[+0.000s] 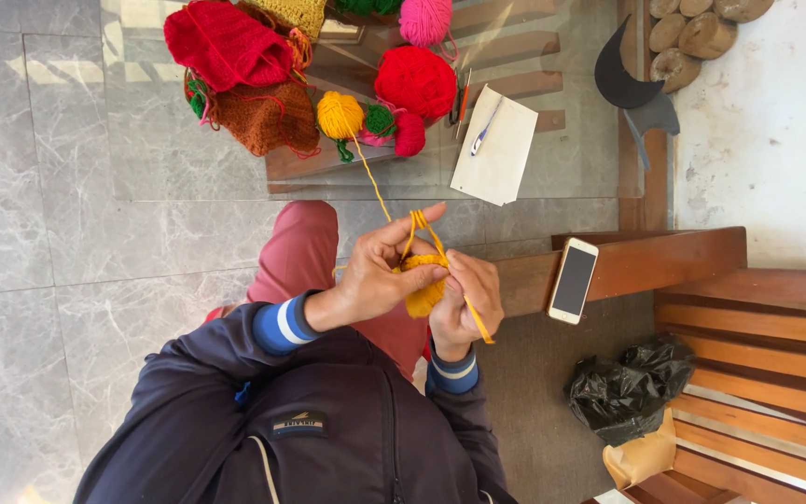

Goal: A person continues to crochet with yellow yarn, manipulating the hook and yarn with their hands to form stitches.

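Yellow crochet piece [424,285] sits between the two hands, in front of the person's chest and above the lap in red trousers [305,252]. The left hand [380,271] lies over its near side, thumb and fingers pinched together on the upper edge of the piece, with the yellow strand [372,177] looped over the raised forefinger. The right hand [464,299] is just beside it, fingers closed around a thin yellow hook [476,322] whose free end slants down and away from the work; the working tip is hidden behind the fingers and the wool. The piece touches both hands, so neither is clearly nearer, but the left one carries it. The strand runs taut from the forefinger, on a slanting line, up to a yellow ball of yarn [340,114] on the glass table [170,159]. Around that ball lie red yarn [415,81], pink yarn [424,19], a small green ball [380,119] and knitted pieces in red and brown. A white paper [506,159] with a pen lies near, and a phone [573,280] rests on the wooden armrest [646,261], well apart from the hands.
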